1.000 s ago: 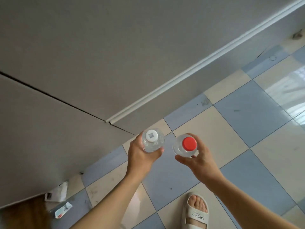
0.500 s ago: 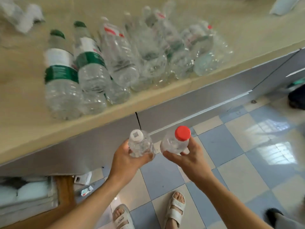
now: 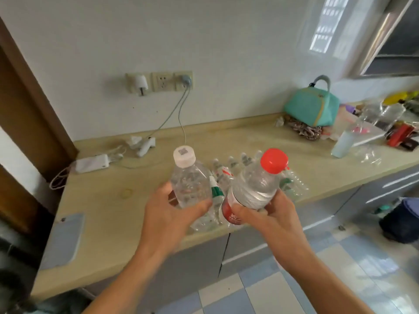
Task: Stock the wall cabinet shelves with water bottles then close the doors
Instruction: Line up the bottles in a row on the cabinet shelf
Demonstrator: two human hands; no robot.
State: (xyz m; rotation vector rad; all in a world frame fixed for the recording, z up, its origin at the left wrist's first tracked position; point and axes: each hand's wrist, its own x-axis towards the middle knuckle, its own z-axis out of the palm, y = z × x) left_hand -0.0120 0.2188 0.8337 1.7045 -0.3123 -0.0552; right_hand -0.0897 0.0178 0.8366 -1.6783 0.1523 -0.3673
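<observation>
View has swung up from floor to countertop [image 3: 95, 200]: your left hand [image 3: 167, 214] grips the white-capped bottle [image 3: 189, 184], your right hand [image 3: 272, 214] the red-capped bottle [image 3: 256, 189], both above its front edge, ready for shelving, wall cabinet [image 3: 394, 41] top right.

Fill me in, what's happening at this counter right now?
A person is holding two water bottles above the countertop. The left hand grips a white-capped bottle; the right hand grips a red-capped bottle. More bottles lie on the counter behind them. An open wall cabinet shows at upper right; nothing from these hands is on its shelves yet.
</observation>
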